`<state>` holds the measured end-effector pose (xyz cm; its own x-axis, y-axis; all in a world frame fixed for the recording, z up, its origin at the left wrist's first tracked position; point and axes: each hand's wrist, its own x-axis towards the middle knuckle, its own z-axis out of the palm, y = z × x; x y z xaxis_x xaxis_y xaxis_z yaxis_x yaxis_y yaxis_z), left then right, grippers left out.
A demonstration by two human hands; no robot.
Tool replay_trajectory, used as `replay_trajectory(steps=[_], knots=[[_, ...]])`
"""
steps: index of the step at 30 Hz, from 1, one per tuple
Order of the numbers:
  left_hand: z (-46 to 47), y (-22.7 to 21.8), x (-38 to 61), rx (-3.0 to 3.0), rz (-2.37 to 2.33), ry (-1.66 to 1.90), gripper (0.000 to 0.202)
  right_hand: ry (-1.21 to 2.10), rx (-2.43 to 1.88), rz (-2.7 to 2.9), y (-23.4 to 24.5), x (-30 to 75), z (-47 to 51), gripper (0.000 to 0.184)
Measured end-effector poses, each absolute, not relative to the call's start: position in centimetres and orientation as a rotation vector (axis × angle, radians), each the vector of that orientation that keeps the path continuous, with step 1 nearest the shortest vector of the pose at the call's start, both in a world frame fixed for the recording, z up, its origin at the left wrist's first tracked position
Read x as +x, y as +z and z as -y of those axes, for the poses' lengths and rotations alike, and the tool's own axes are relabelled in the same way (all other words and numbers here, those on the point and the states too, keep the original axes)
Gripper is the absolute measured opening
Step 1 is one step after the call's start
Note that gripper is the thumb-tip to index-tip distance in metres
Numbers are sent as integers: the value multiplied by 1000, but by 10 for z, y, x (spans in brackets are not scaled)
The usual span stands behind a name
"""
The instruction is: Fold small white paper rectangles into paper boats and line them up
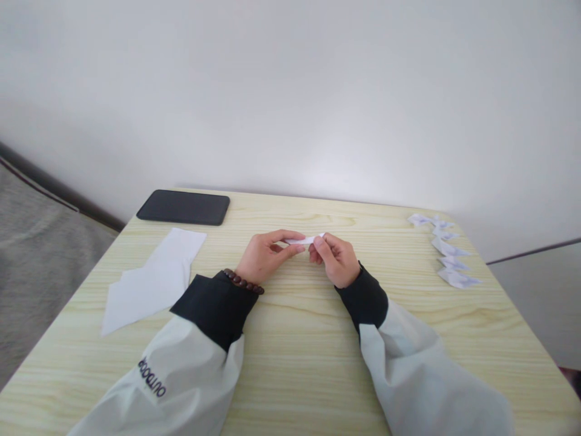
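Note:
A narrow strip of folded white paper (309,240) is held between my two hands above the middle of the table. My left hand (269,253) pinches its left end between thumb and fingers. At the right end, my right hand (334,257) grips it with the thumb on top and the fingers curled beneath. The fingers cover both ends of the paper, so its full shape is hidden.
Loose white paper sheets (147,284) overlap on the left of the pale wooden table (299,369). Behind them lies a black phone (184,207). Several small folded paper figures (449,247) line the right side. A white wall (290,97) rises behind the far edge.

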<state>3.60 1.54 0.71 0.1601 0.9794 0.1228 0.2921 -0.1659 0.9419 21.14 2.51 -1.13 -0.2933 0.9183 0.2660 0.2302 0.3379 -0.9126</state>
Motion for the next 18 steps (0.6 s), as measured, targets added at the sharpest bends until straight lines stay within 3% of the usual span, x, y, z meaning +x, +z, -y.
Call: replay_trajectory(steps=[18], knots=[[-17,3,36,1719,-1197,1144,26,1074,-1001,1674,-12,210,-25,42]])
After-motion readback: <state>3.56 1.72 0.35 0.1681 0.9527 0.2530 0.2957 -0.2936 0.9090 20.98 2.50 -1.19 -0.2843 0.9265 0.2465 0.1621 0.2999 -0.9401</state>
